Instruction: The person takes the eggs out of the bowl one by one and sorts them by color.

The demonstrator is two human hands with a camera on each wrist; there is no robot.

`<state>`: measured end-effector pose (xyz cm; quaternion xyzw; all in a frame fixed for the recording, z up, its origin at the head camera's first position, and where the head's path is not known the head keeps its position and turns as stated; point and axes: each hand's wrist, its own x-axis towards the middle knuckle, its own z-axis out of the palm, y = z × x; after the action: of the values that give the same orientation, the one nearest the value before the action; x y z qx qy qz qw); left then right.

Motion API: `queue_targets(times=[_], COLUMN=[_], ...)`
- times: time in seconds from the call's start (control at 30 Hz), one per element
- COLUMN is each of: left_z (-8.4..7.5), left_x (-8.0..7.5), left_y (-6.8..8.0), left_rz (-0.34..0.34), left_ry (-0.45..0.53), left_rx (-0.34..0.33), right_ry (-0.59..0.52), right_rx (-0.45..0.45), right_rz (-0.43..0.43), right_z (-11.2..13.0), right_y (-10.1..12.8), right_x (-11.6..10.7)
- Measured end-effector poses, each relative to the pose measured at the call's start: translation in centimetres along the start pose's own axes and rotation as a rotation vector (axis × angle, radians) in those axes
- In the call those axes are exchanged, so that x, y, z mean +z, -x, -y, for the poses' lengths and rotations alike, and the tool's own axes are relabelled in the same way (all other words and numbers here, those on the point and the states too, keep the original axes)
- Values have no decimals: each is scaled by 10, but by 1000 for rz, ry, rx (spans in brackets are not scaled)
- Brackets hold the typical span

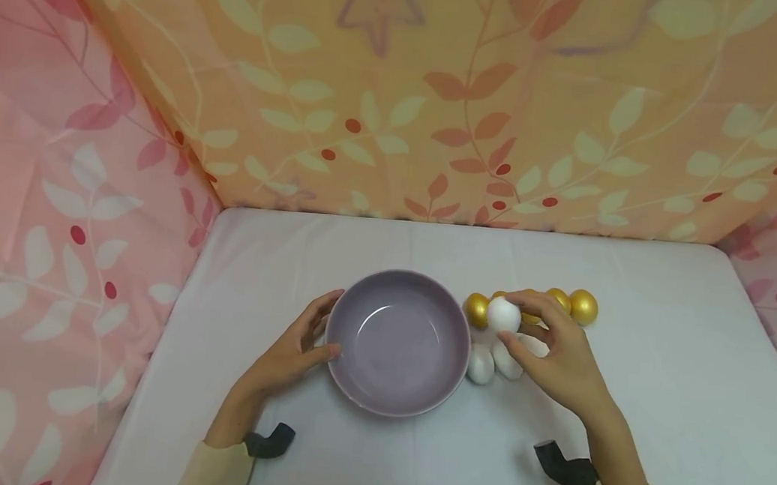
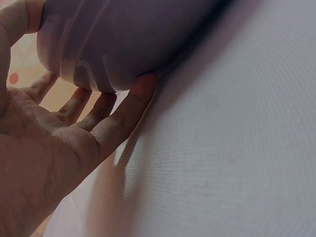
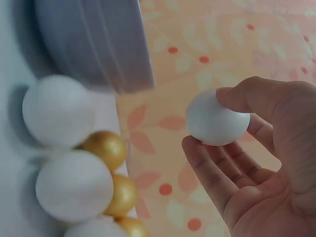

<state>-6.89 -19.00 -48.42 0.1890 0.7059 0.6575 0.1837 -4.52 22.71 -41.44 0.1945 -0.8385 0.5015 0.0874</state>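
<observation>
Now the right hand [image 1: 560,352] pinches a white egg [image 1: 504,314] just above the other eggs [image 1: 493,362] (white and gold); the left hand [image 1: 296,349], fingers straight, steadies the bowl [image 1: 398,341] on the desk [image 1: 654,411]. The egg probably needs carrying left, over the rim.

Hand on the bowl

The left hand [image 2: 54,143] touches the side of the purple bowl [image 2: 113,39], which sits on the white table [image 2: 232,148].
</observation>
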Motion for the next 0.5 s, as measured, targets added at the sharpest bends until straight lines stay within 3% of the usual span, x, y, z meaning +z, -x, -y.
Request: queue_targets(times=[0.23,0.5], left_z=[0,3], left_x=[2,0], left_y=[-4,-1], left_rz=[3,6], left_ry=[-9,-13], left_rx=[29,14], right_ry=[74,134], right_rx=[27,48], right_rz=[-78,-129], right_z=[-5,-16], right_y=[8,25], right_x=[-20,-30])
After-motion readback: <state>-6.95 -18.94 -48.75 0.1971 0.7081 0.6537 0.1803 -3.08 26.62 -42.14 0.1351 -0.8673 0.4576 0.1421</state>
